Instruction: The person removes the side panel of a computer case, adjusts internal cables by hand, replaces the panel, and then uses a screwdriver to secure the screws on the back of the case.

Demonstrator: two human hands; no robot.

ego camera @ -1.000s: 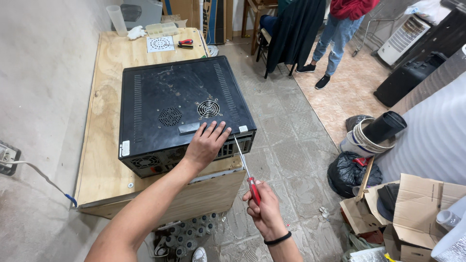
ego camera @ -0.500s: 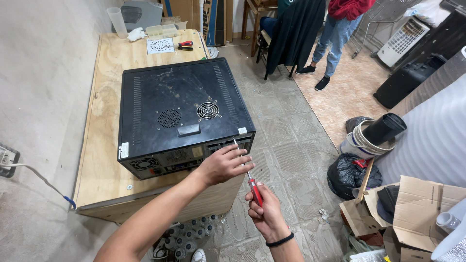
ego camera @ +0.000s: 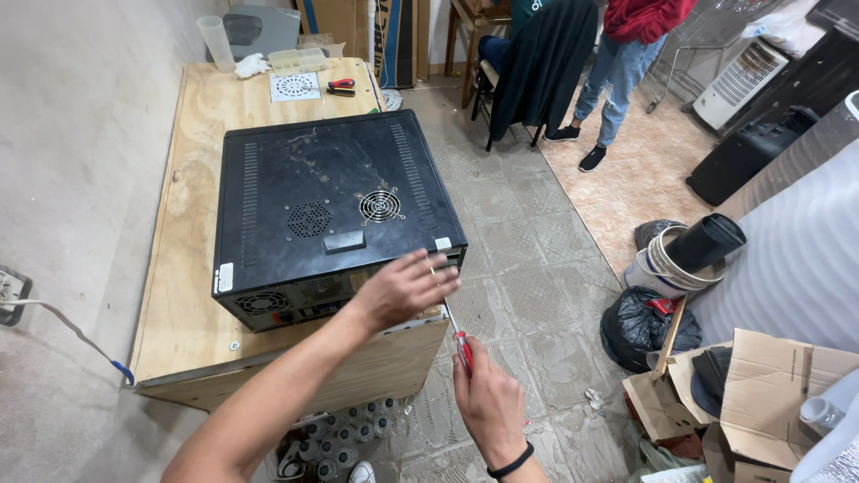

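Observation:
A black computer case (ego camera: 331, 201) lies on its side on a plywood table (ego camera: 192, 152), its rear panel facing me. My left hand (ego camera: 407, 288) rests against the case's near right corner, fingers curled at the rear edge by the screwdriver tip. My right hand (ego camera: 488, 398) grips a red-handled screwdriver (ego camera: 455, 333), whose shaft points up to that same corner. A black band circles my right wrist.
Red-handled pliers (ego camera: 340, 87), a white fan grille (ego camera: 293, 86), a clear parts box (ego camera: 298, 60) and a plastic cup (ego camera: 217, 40) sit at the table's far end. A person (ego camera: 622, 63) stands beyond. Buckets (ego camera: 684, 259), a black bag (ego camera: 640, 326) and cardboard boxes (ego camera: 761, 385) crowd the right floor.
My left hand slid off the top of the case down to its near right corner. The screwdriver stayed aimed at that corner.

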